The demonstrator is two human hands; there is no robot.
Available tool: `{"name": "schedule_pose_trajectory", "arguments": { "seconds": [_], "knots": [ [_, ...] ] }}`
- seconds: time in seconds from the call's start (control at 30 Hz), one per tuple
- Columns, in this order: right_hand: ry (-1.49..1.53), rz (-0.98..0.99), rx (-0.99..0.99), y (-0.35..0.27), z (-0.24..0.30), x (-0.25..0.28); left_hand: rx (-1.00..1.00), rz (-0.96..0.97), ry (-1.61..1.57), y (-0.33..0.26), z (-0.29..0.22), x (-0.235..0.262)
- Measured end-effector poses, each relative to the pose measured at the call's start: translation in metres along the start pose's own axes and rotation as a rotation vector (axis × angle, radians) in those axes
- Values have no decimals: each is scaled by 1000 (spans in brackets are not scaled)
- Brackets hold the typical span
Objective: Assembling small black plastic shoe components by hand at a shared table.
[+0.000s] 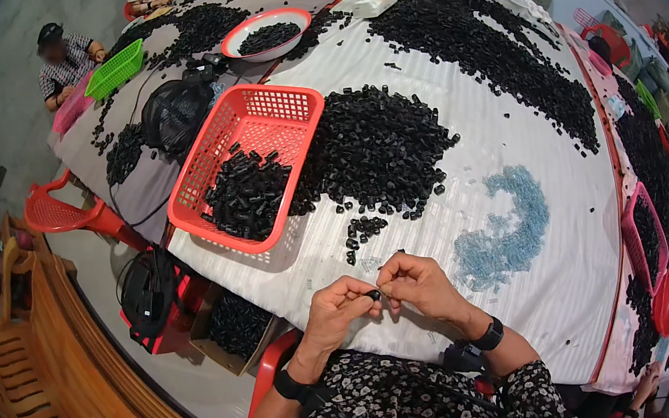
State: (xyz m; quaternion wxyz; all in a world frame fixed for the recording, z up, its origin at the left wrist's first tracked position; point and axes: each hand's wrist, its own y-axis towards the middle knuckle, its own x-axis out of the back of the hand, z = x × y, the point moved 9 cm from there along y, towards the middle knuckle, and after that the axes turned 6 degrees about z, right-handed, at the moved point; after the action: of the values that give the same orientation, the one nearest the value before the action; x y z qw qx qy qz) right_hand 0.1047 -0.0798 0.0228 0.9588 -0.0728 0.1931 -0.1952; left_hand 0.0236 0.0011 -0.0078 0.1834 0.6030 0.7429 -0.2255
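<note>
Close in front of me, both hands meet over the white-covered table [537, 313]. My left hand [337, 315] pinches a small black cap-like piece [374, 295] between thumb and fingertips. Beside it, the fingers of my right hand [419, 284] are pinched together at the piece; whatever they hold is too small to make out. Beyond my hands lies a big heap of small black pieces [381, 147], with a smaller cluster [365, 229] nearer to me. To the right, small clear bluish parts [528, 220] are spread in a curved pile.
A red plastic basket [277, 102] partly filled with black pieces stands left of the heap. Farther off are a red-rimmed bowl [286, 16], a green basket [115, 69] and more black piles [491, 42]. Other people sit around the tables. A wooden bench [49, 369] stands lower left.
</note>
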Motion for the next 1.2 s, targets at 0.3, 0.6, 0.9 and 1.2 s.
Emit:
{"name": "schedule_pose_trajectory", "arguments": {
  "seconds": [0.3, 0.6, 0.9, 1.2],
  "knots": [
    [28, -52, 45, -7, -5, 9, -37, 53, -18, -1, 7, 1],
    [-666, -18, 313, -13, 41, -8, 11, 16, 109, 2, 4, 2],
    [-640, 46, 225, -3, 42, -7, -42, 21, 99, 6, -2, 1],
    [-155, 181, 55, 2, 13, 0, -56, 26, 120, 11, -9, -2]
  ]
}}
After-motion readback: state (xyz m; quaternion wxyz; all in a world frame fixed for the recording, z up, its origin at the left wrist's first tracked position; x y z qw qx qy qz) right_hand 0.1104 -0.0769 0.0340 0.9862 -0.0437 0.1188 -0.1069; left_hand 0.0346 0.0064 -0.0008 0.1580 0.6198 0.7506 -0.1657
